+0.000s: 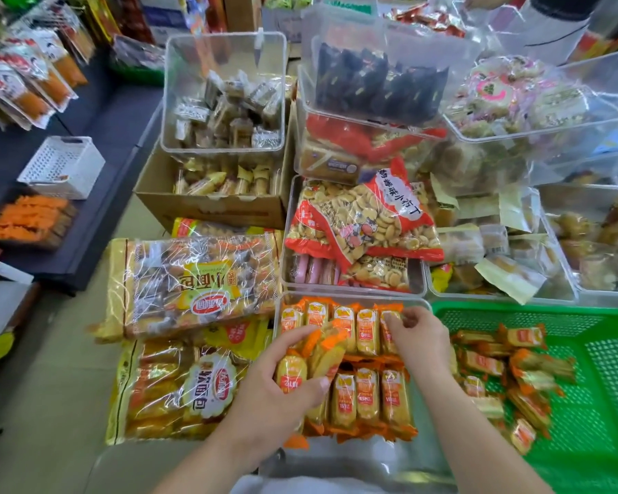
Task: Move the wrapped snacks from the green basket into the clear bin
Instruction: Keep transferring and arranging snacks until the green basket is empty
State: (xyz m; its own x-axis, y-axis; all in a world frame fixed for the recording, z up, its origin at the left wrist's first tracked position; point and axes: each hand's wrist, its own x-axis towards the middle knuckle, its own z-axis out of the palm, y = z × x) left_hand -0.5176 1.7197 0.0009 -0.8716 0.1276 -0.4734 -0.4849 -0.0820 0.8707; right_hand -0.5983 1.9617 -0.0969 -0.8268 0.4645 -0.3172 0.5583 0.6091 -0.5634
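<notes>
Roughly halfway: clear bin [354, 297] holds two neat rows, w/ plenty of wrapped snacks [486, 365] left in green basket [614, 386] (loose pile). Left hand [275, 397] grips a bunch over the bin; right hand [420, 336] pinches a back-row pkt.

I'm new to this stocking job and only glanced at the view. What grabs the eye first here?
Two hands work over the clear bin at bottom centre. The left hand grips a bundle of orange wrapped snacks, and the right hand pinches a packet in the far row. To their right, the bright green basket holds loose snacks, and a red bag of small round biscuits lies behind the bin.
</notes>
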